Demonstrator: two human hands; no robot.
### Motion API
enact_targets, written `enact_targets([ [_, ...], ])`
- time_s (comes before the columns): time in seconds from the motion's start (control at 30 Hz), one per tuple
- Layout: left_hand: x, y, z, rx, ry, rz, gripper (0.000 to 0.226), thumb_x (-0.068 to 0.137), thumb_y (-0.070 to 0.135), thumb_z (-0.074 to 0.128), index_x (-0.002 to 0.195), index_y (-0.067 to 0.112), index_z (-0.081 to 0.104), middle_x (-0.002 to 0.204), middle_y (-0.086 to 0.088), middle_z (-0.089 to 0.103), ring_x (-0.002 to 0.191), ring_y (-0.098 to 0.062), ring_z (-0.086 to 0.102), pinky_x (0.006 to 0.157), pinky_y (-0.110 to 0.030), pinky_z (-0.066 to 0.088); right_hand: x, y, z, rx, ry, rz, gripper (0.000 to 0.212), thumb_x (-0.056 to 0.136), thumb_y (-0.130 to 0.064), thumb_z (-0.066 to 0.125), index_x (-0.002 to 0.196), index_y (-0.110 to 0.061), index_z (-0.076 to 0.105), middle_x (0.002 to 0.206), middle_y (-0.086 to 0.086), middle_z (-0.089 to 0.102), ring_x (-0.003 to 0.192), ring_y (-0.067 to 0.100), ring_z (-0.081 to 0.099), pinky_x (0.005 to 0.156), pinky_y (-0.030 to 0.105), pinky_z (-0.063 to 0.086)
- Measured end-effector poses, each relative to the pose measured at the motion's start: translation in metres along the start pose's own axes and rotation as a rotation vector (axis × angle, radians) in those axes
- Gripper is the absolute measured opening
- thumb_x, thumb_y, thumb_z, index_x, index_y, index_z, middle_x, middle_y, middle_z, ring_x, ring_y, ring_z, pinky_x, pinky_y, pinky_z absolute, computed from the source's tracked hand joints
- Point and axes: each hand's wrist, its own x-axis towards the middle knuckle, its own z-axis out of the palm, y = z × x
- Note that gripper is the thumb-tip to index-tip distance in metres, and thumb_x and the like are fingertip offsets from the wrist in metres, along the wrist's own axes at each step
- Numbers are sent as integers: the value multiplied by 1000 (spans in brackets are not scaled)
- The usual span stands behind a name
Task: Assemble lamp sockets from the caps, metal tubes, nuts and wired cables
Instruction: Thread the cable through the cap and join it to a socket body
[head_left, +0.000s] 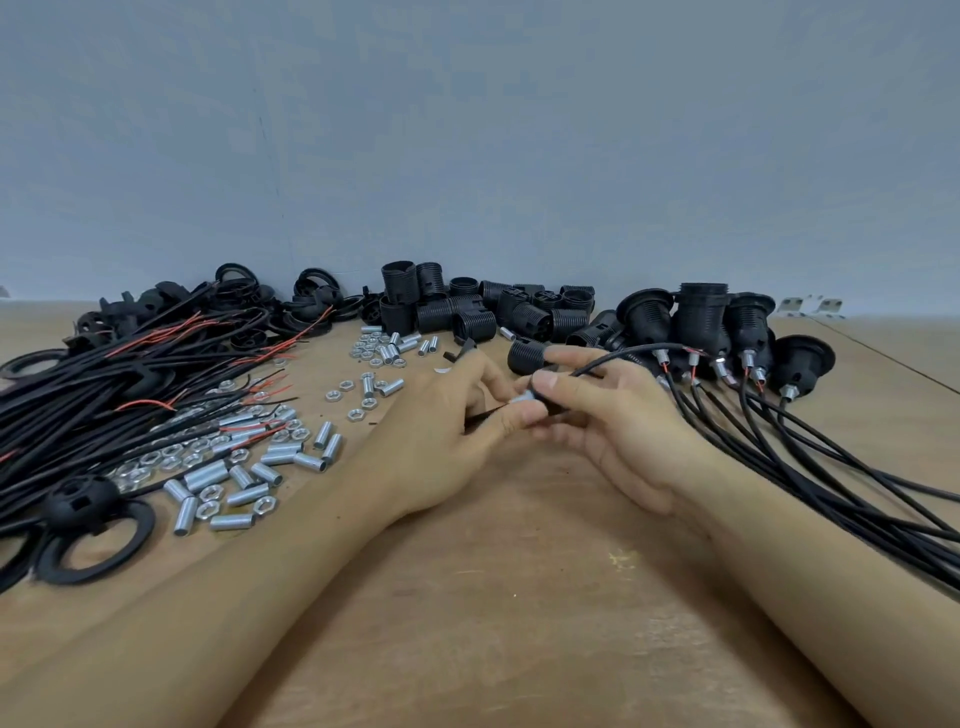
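Both hands meet over the middle of the wooden table (519, 597). My left hand (447, 436) pinches a small silver metal tube (521, 399) at its fingertips. My right hand (602, 415) grips a black cap piece (553, 402) against that tube, and a black cable (623, 356) arcs from it up and to the right. Most of the cap is hidden by my fingers.
Loose black and red wired cables (130, 384) lie at the left, with tubes and nuts (244, 467) scattered beside them. Black threaded socket bodies (467, 306) pile at the back. Finished sockets (727, 322) with trailing cables (831, 467) fill the right. A black ring (93, 545) lies front left.
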Motion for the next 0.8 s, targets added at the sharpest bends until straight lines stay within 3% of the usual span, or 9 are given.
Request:
enact_targets([
  [0.07,-2,0,-2,40,-61,28,13,98,37,57,94,25,60,56,13,48,57,-10,44,56,-17,31,3,-4,-5,77,107,-23,34,85,-7,67,115,-2,52,88,18,73,67,25,66,58,29,55],
  [0.17,-4,6,-1,30,-137,73,9,102,26,52,99,22,59,57,12,45,60,-12,43,60,-23,36,5,-8,-9,133,184,-20,4,97,-7,50,99,-6,53,78,15,68,58,22,56,50,29,49],
  [0.27,-5,13,0,-16,-182,117,8,102,23,52,99,24,59,58,15,48,62,-9,47,62,-23,37,7,-13,-12,179,310,-62,14,101,-16,46,91,-9,52,68,9,57,59,21,49,47,28,41],
  [0.4,-8,17,-1,-72,-309,128,19,104,16,48,113,27,60,68,10,62,69,-8,59,67,-14,40,5,-19,-12,298,466,-155,22,105,-17,41,90,-8,54,67,8,54,52,20,55,48,28,50],
  [0.5,-9,18,-1,-64,-305,137,26,104,18,50,93,40,59,70,5,65,66,-5,57,64,-11,37,4,-25,-17,343,582,-310,14,104,-10,39,101,-13,53,74,7,58,45,18,50,40,20,36],
  [0.57,-8,15,-2,-29,-273,133,21,102,25,53,86,37,61,70,6,67,66,-9,58,62,-16,41,6,-31,-23,273,646,-398,8,105,-21,41,102,-17,47,72,2,58,45,17,43,39,16,28],
  [0.67,-7,6,-4,-2,-221,118,17,100,32,57,93,25,71,66,10,64,67,-12,61,62,-23,46,5,-35,-28,1,684,-445,39,102,-50,38,85,-18,55,60,-2,54,38,16,41,38,16,27],
  [0.73,-6,-1,-7,96,-153,118,17,98,35,59,90,27,71,61,17,57,65,-4,56,60,-16,41,5,-36,-28,-196,632,-437,47,101,-52,41,77,-18,62,57,-2,54,35,17,44,35,17,27],
  [0.8,-2,-8,-11,285,-52,103,16,97,36,58,89,27,69,64,22,50,72,1,48,64,-13,37,4,-36,-31,-440,565,-443,39,101,-47,43,86,-21,68,55,-1,57,38,18,56,32,20,32],
])
